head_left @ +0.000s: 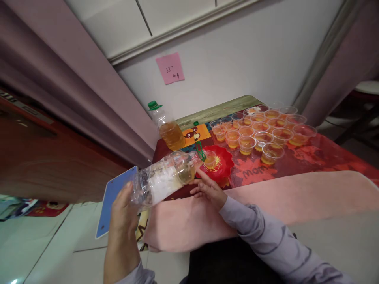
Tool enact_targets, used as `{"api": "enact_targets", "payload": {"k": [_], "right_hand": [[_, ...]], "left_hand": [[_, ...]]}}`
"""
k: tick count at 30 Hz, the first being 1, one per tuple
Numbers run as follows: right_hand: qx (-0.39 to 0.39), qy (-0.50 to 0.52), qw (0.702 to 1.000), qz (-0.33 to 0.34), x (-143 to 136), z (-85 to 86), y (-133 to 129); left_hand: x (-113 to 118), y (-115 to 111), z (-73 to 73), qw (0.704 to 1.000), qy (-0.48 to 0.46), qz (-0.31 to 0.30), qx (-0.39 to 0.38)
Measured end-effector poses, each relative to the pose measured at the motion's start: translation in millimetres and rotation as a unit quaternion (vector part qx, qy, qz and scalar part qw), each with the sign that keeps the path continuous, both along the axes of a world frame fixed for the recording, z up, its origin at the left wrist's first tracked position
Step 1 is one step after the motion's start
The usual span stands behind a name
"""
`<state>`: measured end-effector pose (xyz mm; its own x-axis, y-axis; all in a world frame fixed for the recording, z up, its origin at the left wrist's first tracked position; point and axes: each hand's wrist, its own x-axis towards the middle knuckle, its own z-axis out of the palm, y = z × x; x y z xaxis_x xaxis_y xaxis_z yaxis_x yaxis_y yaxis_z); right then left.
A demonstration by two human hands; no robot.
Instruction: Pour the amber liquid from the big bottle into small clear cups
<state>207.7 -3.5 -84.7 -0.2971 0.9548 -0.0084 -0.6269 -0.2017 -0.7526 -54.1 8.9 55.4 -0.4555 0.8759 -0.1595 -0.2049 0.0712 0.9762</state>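
My left hand (122, 217) is wrapped round the base end of a clear plastic bottle (164, 179), tilted nearly flat with a little amber liquid near its neck. Its mouth, with a green strap (200, 150) by it, is over or at the rim of a clear plastic cup (209, 158) standing in a red scalloped dish (226, 163). Beneath the neck is my right hand (211, 189), index finger stretched toward it and the other fingers loosely bent. Whether that fingertip touches the bottle I cannot tell. Some amber liquid shows in the cup.
Several cups (262, 128) with amber liquid stand grouped on the right of the red-covered table (334, 154). A green-capped bottle (171, 134), partly filled, stands at the back left. Behind lies a loose green cap (196, 123). Pink cloth (296, 193) covers the front edge.
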Motion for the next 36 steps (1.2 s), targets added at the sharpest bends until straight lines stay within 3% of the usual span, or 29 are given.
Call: {"api": "enact_targets", "payload": {"k": [6,11,14,17,21,23,25,27,30,33,36], "right_hand": [[0.066,-0.022,0.997,-0.033,8.9,0.4,-2.4],[0.133,-0.181,0.972,-0.073,36.1,12.9,-9.1],[0.193,-0.35,0.907,-0.134,63.4,32.5,-4.1],[0.254,-0.523,0.791,-0.191,89.5,53.1,14.0],[0.283,-0.699,0.627,-0.195,102.6,64.6,50.5],[0.264,-0.761,0.573,-0.15,97.2,64.9,66.0],[0.235,-0.803,0.538,-0.099,87.2,65.9,75.0],[0.207,-0.826,0.519,-0.074,76.5,68.9,77.6],[0.19,-0.832,0.515,-0.085,65.7,75.0,76.0],[0.197,-0.816,0.529,-0.125,68.6,81.7,71.1],[0.233,-0.775,0.562,-0.174,89.5,90.4,60.0]], "left_hand": [[-1.1,-1.5,-56.9,0.984,-0.171,0.018,-0.04],[10.5,1.0,-107.8,0.939,-0.334,-0.06,0.061],[11.7,0.1,-133.1,0.906,-0.388,-0.141,0.089],[5.8,-0.8,-151.1,0.864,-0.439,-0.218,0.114],[-1.1,-1.2,-163.5,0.831,-0.484,-0.242,0.13],[-2.0,-1.1,-165.9,0.823,-0.5,-0.24,0.123],[-1.9,-0.9,-166.4,0.816,-0.51,-0.244,0.12],[-1.6,-0.4,-165.6,0.812,-0.509,-0.254,0.126],[-1.3,1.9,-163.6,0.817,-0.493,-0.264,0.14],[-0.4,3.9,-161.1,0.824,-0.479,-0.268,0.138],[2.6,2.2,-154.9,0.823,-0.479,-0.271,0.139]]}}
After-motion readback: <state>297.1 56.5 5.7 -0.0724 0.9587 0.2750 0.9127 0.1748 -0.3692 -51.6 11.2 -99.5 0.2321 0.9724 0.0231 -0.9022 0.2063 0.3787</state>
